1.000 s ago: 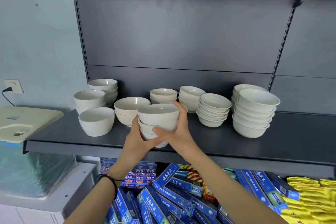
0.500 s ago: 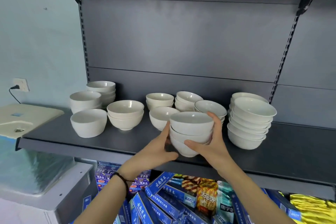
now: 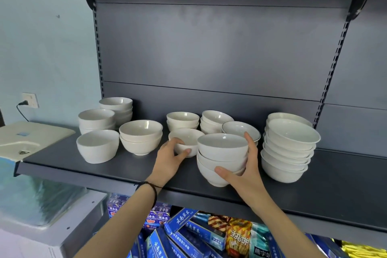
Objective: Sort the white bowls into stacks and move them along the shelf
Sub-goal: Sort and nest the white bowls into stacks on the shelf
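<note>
A stack of three white bowls [image 3: 222, 157] stands on the dark grey shelf [image 3: 104, 169], a little right of centre. My right hand [image 3: 245, 169] grips this stack, thumb across its front and fingers round its right side. My left hand [image 3: 170, 157] holds a single small white bowl [image 3: 186, 139] just left of the stack, fingers curled over its rim. To the right rises a tall stack of wider bowls [image 3: 289, 148]. More stacks stand behind [image 3: 213, 120] and to the left [image 3: 140, 136].
A single deep bowl [image 3: 97, 145] sits near the shelf's front left. Beyond the left end is a cream appliance lid [image 3: 29, 134] and a wall socket [image 3: 30, 99]. Blue boxes [image 3: 188, 234] and snack packs fill the shelf below. Bare shelf lies at far right [image 3: 345, 174].
The three-bowl stack has moved right and now stands beside the tall stack. My left hand left the stack and took hold of the small single bowl.
</note>
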Tool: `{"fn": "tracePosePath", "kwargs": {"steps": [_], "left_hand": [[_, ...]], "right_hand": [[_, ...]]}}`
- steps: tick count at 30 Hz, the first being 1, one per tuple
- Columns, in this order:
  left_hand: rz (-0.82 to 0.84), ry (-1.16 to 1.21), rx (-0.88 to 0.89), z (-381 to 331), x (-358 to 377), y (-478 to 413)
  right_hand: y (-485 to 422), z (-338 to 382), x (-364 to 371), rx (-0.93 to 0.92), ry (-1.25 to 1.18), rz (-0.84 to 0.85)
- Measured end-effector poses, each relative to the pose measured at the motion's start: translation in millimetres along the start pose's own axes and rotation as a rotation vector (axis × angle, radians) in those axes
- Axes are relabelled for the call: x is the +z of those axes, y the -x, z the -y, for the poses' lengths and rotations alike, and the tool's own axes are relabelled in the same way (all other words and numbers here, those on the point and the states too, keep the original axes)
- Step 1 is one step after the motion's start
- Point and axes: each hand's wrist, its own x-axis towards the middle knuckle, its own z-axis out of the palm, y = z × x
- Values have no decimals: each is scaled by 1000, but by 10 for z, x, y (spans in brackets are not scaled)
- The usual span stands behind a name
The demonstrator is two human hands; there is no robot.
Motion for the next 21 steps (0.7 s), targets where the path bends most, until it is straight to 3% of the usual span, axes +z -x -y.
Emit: {"fn": "tracePosePath", "kwargs": {"steps": [6, 12, 21], "left_hand": [[-55, 119, -10, -21, -55, -32], [-58, 532, -26, -422, -375, -225], [89, 564, 110, -574, -625, -194]], "right_hand": [[28, -54, -43, -14, 2, 43], [34, -30, -51, -26, 88, 38], [-39, -14, 122, -53, 94, 70]]}}
